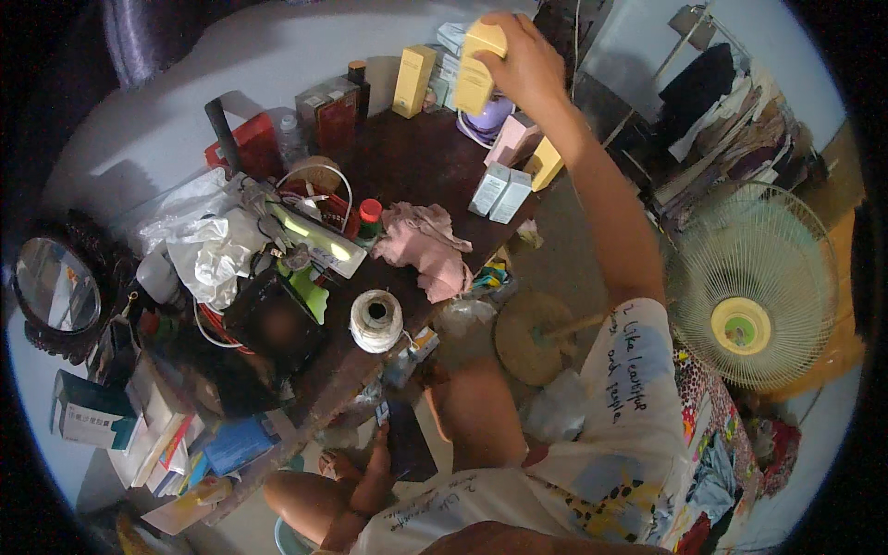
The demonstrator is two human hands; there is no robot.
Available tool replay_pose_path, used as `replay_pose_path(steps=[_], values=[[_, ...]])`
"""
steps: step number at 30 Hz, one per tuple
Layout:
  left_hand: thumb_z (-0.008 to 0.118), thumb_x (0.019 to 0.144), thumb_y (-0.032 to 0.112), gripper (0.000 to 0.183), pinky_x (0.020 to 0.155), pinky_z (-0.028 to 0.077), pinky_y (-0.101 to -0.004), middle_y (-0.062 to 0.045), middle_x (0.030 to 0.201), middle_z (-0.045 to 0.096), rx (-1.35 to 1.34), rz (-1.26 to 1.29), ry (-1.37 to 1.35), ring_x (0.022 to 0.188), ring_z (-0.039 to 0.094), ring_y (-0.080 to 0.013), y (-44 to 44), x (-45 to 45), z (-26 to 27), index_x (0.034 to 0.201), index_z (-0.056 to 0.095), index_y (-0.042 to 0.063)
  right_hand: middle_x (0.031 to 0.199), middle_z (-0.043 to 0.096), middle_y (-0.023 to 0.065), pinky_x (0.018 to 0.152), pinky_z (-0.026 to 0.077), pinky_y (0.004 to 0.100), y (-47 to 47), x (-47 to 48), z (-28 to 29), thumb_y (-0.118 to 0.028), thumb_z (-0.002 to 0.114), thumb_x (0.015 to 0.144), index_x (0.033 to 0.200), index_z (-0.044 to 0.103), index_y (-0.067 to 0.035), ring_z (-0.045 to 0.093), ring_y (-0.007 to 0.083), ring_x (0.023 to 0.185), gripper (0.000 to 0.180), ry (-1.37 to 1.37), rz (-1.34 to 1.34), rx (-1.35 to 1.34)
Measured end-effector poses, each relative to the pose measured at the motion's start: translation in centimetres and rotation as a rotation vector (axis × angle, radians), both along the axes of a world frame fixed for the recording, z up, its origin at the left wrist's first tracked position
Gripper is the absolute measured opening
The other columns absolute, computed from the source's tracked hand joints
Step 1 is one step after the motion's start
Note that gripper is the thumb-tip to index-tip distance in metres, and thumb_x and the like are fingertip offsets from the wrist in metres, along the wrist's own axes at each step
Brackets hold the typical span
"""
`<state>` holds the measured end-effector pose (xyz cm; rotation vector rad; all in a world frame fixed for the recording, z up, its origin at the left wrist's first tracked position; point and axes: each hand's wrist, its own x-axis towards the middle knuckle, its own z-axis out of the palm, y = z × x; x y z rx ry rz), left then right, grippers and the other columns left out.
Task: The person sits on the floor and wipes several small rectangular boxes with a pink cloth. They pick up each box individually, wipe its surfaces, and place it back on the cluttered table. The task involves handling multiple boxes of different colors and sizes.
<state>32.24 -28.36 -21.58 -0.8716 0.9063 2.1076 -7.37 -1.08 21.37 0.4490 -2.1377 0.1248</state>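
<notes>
My right hand (533, 66) grips a yellow carton (473, 83) above the far end of the dark tabletop (409, 163). Behind it are a purple rounded object (494, 114) and pale boxes (449, 41). Another yellow carton (413, 80) stands upright to the left. Nearer me, a pink box (512, 139), a yellow box (545, 165) and two white boxes (501, 193) are grouped at the table's right edge. My left hand (380, 438) is low by my legs, beside a dark flat panel (411, 444); a small white-and-blue item (382, 413) is at its fingertips, and its grip is unclear.
A pink cloth (427, 250), a cone of white thread (376, 320) and a red-capped bottle (370, 211) sit mid-table. Plastic bags (215, 257), a black box (274, 322) and a round mirror (59, 284) crowd the left. A fan (753, 291) stands at right.
</notes>
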Motion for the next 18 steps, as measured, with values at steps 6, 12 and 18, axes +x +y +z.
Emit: replay_pose_path(steps=[6,12,18], values=[[0.051,0.095,0.059,0.074,0.096,0.05,-0.0385,-0.01,0.13,0.058,0.022,0.047,0.057,0.109,0.061,-0.0268,-1.2,0.9,-3.1,0.146,0.04,0.008,0.11,0.065,0.0158,0.085,0.051,0.0449,-6.6,-10.9,-4.8,-0.029,0.077,0.079,0.116,0.06,-0.013,0.064,0.0359,0.103,0.044,-0.315,0.021,-0.307],[0.05,0.095,0.059,0.073,0.096,0.05,-0.0384,-0.01,0.13,0.059,0.006,0.042,0.029,0.109,0.061,-0.0267,-1.3,1.0,-2.7,0.146,0.04,0.007,0.12,0.059,0.0166,0.091,0.051,0.0484,-8.7,-16.8,-8.8,-0.024,0.072,0.08,0.12,0.062,-0.012,0.059,0.0389,0.112,0.042,-0.326,-0.1,-0.375],[0.049,0.096,0.059,0.072,0.096,0.05,-0.0384,-0.01,0.129,0.059,-0.025,0.05,0.015,0.108,0.061,-0.0266,-1.7,1.0,-2.5,0.145,0.041,0.007,0.125,0.059,0.013,0.095,0.049,0.0448,-9.6,-19.2,-9.7,-0.021,0.066,0.081,0.124,0.065,-0.021,0.054,0.0341,0.119,0.043,-0.281,-0.295,-0.07]])
